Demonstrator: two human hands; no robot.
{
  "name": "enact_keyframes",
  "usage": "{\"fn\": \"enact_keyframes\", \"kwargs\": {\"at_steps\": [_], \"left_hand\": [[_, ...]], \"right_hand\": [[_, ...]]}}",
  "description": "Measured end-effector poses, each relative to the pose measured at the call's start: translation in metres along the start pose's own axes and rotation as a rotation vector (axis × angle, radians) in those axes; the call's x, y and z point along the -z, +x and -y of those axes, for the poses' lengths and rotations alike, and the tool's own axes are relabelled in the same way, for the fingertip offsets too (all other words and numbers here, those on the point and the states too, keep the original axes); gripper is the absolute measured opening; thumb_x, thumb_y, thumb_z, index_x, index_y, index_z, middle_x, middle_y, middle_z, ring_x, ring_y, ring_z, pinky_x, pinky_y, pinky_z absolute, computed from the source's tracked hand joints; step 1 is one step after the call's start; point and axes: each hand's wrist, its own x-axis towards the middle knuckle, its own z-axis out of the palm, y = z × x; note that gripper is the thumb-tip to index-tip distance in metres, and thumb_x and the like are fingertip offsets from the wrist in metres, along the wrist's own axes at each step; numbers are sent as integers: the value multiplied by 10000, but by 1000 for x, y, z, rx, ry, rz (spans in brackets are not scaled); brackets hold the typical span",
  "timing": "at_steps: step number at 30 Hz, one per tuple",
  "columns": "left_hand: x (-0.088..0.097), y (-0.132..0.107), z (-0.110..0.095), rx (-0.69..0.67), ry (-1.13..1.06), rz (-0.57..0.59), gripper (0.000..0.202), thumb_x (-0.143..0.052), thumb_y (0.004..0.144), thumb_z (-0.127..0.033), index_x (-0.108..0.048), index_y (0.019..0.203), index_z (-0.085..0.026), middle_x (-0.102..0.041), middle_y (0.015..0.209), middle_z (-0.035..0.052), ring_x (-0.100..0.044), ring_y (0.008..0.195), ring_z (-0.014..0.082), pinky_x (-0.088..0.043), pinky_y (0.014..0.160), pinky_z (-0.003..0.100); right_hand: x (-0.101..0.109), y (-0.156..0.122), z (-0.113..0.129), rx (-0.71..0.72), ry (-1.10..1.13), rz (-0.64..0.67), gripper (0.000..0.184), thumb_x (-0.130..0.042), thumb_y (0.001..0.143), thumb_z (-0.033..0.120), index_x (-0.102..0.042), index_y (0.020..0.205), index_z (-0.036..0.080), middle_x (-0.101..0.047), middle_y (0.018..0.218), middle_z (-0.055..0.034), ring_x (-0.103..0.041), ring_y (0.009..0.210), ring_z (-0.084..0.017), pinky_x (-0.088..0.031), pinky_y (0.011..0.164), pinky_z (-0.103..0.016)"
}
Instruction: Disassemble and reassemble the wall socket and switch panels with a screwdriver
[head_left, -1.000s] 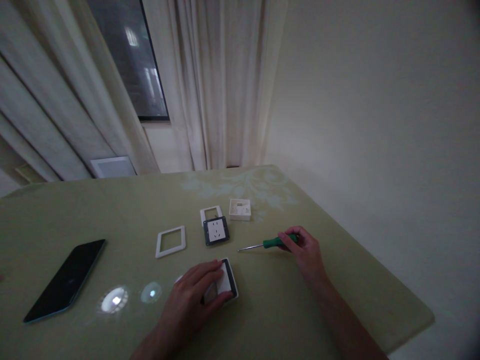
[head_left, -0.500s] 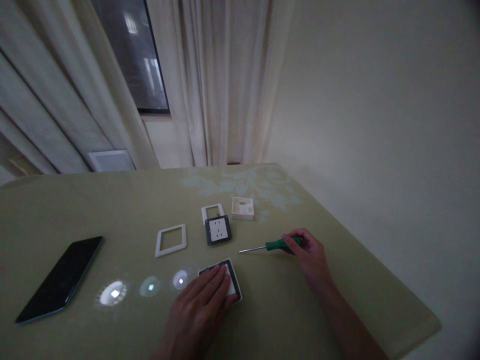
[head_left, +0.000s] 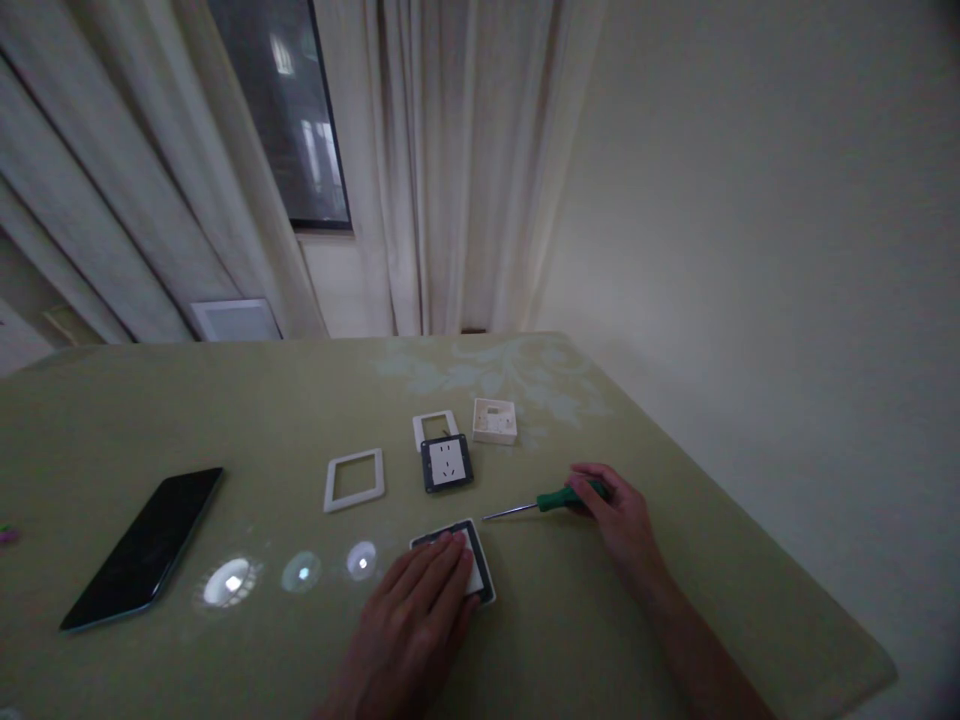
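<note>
My left hand (head_left: 416, 620) lies flat, fingers stretched out, on a white switch module with a dark frame (head_left: 477, 567) near the table's front. My right hand (head_left: 619, 515) is closed around the green handle of a screwdriver (head_left: 541, 502) that lies on the table, its metal shaft pointing left. Beyond them lie a socket module with a dark frame (head_left: 447, 463), a small white frame (head_left: 435, 427), a larger white frame (head_left: 354, 479) and a white mounting box (head_left: 495, 420).
A dark phone (head_left: 146, 546) lies at the left of the green tablecloth (head_left: 225, 410). Three bright light spots (head_left: 300, 573) show on the cloth. Curtains (head_left: 450, 170) and a window (head_left: 289, 110) stand behind; a bare wall is on the right. The table edge runs close on the right.
My left hand has flattened over the switch module and slid back slightly. The right hand stays on the screwdriver handle. The camera has shifted a little.
</note>
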Motion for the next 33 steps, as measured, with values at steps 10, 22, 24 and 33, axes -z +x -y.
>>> {"fn": "enact_keyframes", "kwargs": {"at_steps": [10,22,24,33], "left_hand": [[9,38,17,179,-264,253,198,-764,993,-311,-741,1182,-259,-804,1246,86,-773,1107,316,-669,957,491],[7,22,27,404,-590,237,594,-956,794,-281,-730,1343,-268,-768,1347,103,-741,1238,326,-620,1084,496],[10,20,29,399,-626,261,591,-975,776,-276,-756,1325,-279,-776,1352,101,-748,1243,329,-620,1090,503],[11,10,20,367,-520,269,415,-860,908,-430,-794,1296,-300,-778,1400,100,-744,1269,344,-641,1072,517]], "right_hand": [[8,2,6,71,-131,-65,488,-823,730,712,-772,679,230,-719,662,-48,-648,657,-246,-496,599,-328],[-24,-9,36,-157,328,230,598,-894,687,744,-791,938,211,-771,788,-50,-571,496,-121,-453,406,-232],[-42,-14,49,-186,389,358,543,-954,700,627,-819,1015,205,-792,873,-49,-612,542,-104,-494,454,-204],[-96,-15,34,-315,636,528,516,-1012,692,540,-798,1031,216,-779,881,1,-684,634,-82,-582,597,-168]]}}
